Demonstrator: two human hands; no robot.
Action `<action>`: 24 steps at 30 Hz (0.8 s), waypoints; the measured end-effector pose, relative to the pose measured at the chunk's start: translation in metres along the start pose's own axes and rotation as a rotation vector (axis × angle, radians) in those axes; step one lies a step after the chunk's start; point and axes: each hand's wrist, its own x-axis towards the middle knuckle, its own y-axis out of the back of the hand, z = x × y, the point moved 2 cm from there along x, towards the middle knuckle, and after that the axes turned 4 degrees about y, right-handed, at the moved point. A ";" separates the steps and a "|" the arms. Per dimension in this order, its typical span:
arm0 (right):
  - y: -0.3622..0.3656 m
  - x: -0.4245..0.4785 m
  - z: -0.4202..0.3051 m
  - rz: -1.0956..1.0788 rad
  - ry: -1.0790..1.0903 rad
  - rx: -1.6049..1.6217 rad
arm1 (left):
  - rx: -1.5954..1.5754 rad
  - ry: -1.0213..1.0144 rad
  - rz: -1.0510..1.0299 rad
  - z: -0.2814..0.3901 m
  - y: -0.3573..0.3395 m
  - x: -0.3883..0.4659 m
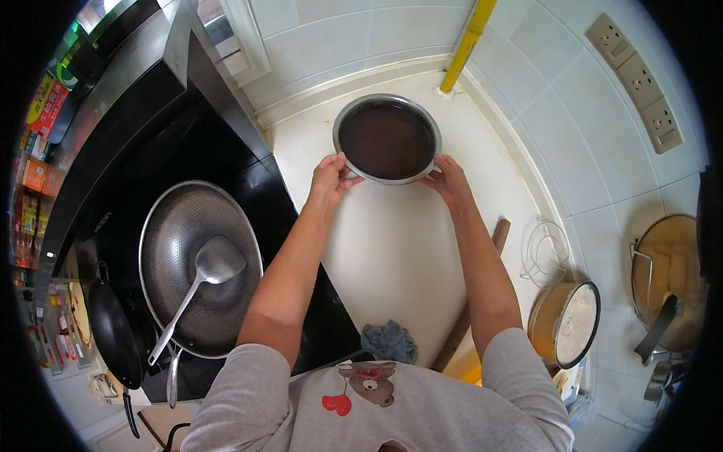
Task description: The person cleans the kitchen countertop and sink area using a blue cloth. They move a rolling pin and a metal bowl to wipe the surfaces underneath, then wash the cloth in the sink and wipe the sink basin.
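Note:
A round stainless steel basin (387, 181) of dark brown liquid (387, 138) is at the far end of the pale countertop (390, 248). My left hand (330, 178) grips its near left rim, thumb on top and fingers underneath. On the near right side, my right hand (447, 178) holds the rim in the same way. Both arms reach straight forward. Whether the basin's base touches the counter cannot be told from above.
Left, a wok (169, 243) with a metal spatula (220, 260) sits on the black cooktop (316, 316); a black frying pan (113, 327) lies beyond. A yellow pipe (466, 48) rises at the back corner. Rightward are a rolling pin (501, 233), wire rack (545, 251), flour container (576, 325) and blue-grey cloth (390, 340).

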 end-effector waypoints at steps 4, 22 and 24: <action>-0.021 0.020 0.012 -0.043 -0.009 0.001 | -0.056 -0.035 0.102 0.017 0.012 -0.005; -0.099 0.060 0.052 -0.203 -0.014 0.082 | -0.259 -0.215 0.502 0.051 0.050 -0.007; -0.107 0.059 0.057 -0.196 -0.012 0.103 | -0.275 -0.259 0.531 0.052 0.055 -0.005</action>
